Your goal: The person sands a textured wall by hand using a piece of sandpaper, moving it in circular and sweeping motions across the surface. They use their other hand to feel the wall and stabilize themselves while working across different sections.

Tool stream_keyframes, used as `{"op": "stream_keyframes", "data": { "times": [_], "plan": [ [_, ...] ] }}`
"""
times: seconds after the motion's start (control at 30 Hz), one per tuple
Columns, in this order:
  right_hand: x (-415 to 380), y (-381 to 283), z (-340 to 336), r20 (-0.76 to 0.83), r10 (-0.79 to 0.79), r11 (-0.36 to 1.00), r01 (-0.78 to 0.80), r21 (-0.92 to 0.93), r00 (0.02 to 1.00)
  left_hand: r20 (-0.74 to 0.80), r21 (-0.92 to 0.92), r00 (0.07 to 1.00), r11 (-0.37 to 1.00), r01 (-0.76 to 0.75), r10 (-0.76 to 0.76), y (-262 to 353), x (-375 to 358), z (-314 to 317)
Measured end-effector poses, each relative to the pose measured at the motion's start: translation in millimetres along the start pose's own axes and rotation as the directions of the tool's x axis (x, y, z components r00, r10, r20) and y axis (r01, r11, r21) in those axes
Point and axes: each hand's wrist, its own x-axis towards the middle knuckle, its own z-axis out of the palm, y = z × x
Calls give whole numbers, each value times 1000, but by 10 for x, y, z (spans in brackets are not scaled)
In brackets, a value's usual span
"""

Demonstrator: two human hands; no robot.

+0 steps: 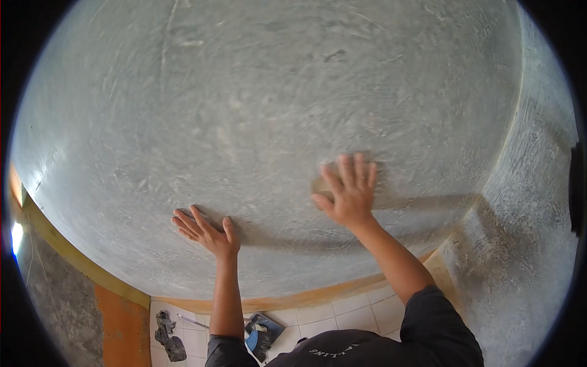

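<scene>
A large grey plastered wall (263, 122) with streaks and scratches fills most of the view. My left hand (211, 235) lies flat on its lower part, fingers spread, with nothing in it. Farther right and a little higher, my right hand (351, 199) presses a tan piece of sandpaper (322, 188) to the plaster. Its fingers are stretched out and slightly blurred. Only the left part of the sandpaper shows; the palm and fingers cover the rest.
A second grey wall (520, 263) meets this one at a corner on the right. Below is a floor of pale tiles (354, 320), with an orange-brown strip along the wall's foot. A dark crumpled cloth (170, 336) and a dark dustpan-like object (269, 327) lie there.
</scene>
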Motion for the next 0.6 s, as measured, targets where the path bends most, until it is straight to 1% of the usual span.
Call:
{"op": "stream_keyframes", "data": {
  "times": [0.07,0.1,0.17,0.2,0.27,0.33,0.37,0.43,0.47,0.53,0.6],
  "plan": [
    [-289,471,-101,-1,129,991,-129,-30,992,21,-14,1000,1000,-11,12,200,-27,46],
    [-291,662,-173,2,121,992,-120,-35,993,20,-19,1000,1000,-2,2,297,-50,74],
    [-262,990,-295,-43,237,970,-238,-42,971,48,21,998,999,-39,38,430,-131,72],
    [-209,1129,-353,-34,235,971,-237,-40,971,55,24,998,999,-34,33,495,-172,72],
    [35,1361,-445,-100,293,953,-299,-56,951,51,-11,997,998,-63,63,584,-224,85],
    [388,1526,-543,-176,362,923,-378,-66,915,70,-7,996,998,-63,63,641,-262,49],
    [583,1581,-571,-173,362,924,-377,-63,916,78,-4,995,998,-69,69,658,-259,38],
    [960,1615,-611,-250,396,899,-428,-90,884,77,1,994,997,-81,81,663,-256,32],
    [1112,1552,-620,-256,395,900,-427,-86,883,70,3,994,997,-83,82,644,-257,26],
    [1422,1275,-581,-252,301,931,-340,-131,920,91,-6,991,996,-94,94,619,-275,16],
    [1500,783,-522,-158,218,967,-235,-96,963,78,-9,992,995,-101,102,588,-289,42]
  ]
}}
